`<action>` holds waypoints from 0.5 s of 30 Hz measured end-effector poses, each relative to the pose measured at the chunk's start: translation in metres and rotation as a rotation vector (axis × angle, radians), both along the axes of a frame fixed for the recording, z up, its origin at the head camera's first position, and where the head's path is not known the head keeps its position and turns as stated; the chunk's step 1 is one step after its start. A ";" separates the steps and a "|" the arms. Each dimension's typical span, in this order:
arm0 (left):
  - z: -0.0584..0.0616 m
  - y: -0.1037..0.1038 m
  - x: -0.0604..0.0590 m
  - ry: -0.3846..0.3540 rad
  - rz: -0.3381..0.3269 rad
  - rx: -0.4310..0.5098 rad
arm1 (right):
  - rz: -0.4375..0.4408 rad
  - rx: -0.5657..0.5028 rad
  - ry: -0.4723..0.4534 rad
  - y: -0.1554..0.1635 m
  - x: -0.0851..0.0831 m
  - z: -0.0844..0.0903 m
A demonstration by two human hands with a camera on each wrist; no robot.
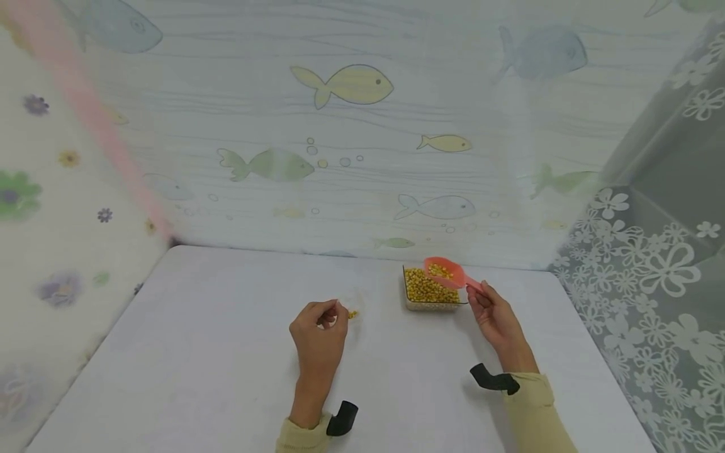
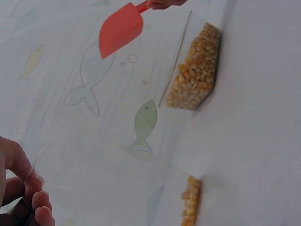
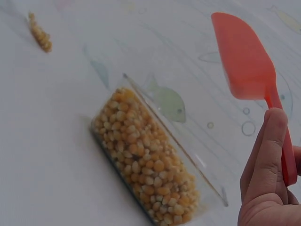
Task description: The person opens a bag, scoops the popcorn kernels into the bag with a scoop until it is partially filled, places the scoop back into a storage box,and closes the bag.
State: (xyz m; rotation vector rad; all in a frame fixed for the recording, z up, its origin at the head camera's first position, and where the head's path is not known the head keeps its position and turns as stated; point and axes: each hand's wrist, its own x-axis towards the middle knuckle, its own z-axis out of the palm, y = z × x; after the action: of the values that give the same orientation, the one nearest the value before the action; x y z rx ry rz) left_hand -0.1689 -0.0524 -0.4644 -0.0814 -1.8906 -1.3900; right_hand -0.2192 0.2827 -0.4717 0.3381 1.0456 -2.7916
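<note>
My right hand (image 1: 498,321) pinches the red scoop (image 1: 445,272) — loaded, level over the corn-kernel container (image 1: 430,296) near the table's far edge; my left hand (image 1: 318,330) grips a clear container (image 2: 117,183) steady mid-table.

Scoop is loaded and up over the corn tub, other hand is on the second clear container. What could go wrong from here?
1. The red scoop, heaped with kernels, is held by the right hand only at the handle's end; a tilt may spill corn onto the white table.
2. The clear container under the left hand is nearly invisible in the head view, with few kernels inside; the pour may miss it.
3. The scoop hangs above the full tub; a bump may scatter kernels.
</note>
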 end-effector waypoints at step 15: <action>0.001 0.000 0.000 0.001 0.006 -0.007 | 0.063 0.035 0.077 -0.010 0.007 0.008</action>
State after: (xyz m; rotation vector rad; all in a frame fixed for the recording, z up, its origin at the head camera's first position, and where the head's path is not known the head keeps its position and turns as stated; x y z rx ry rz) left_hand -0.1686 -0.0519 -0.4634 -0.0797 -1.8933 -1.3796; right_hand -0.2119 0.2727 -0.4636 0.1993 1.1022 -2.7528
